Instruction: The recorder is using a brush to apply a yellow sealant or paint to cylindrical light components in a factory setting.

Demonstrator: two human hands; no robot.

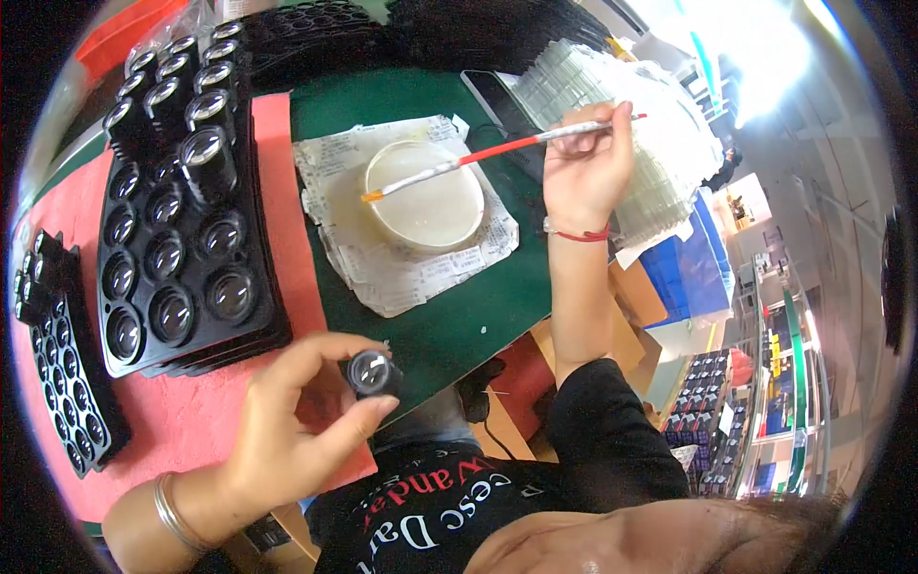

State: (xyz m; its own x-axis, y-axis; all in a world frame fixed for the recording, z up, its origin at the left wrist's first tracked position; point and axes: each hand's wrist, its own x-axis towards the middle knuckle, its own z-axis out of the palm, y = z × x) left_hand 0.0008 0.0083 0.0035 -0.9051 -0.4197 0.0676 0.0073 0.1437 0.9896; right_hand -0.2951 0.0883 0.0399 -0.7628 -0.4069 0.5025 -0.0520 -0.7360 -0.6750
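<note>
Lens barrel (373, 373) pinched in left hand (287, 421) fingers, just below black tray (182, 210); right hand (585, 163) fingers grip brush (497, 150), tip over white bowl (426, 196).

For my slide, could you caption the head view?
Left hand holds a black lens; right hand dips a brush into a bowl.

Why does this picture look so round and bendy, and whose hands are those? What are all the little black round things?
The camera sits on a person's head and looks down, so the edges bend. Both hands are that person's own. The left hand holds a small black lens piece with glass in it. The right hand holds a thin brush, its tip over a shallow white dish that stands on papers. On the green table there is also a black tray full of the same lens pieces, and a smaller tray to its left.
</note>
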